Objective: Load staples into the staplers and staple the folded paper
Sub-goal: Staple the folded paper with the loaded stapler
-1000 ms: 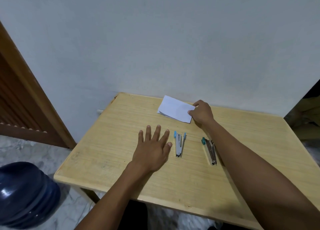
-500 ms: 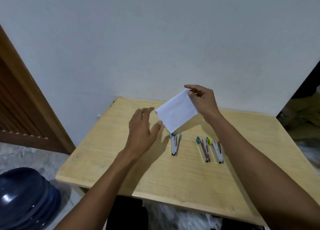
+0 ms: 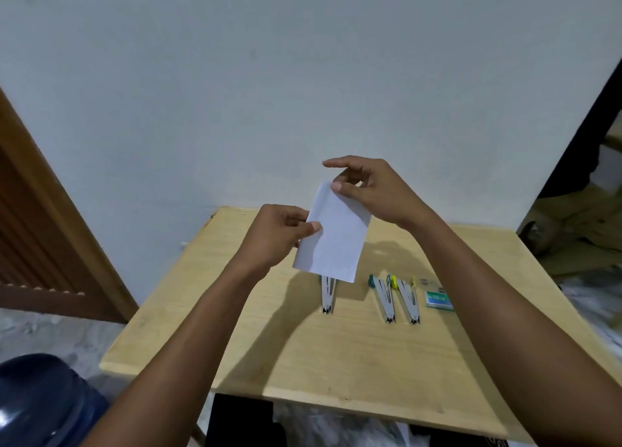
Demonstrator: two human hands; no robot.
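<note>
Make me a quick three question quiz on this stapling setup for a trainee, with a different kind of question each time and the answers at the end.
1. True or false: the folded paper lies flat on the table.
2. How many staplers lie on the table? A) two B) three C) five
3. Fill in: the green staple box lies to the ___ of the yellow-tipped stapler.
Key: 1 false, the left hand and right hand hold it up above the table. 2 B. 3 right.
</note>
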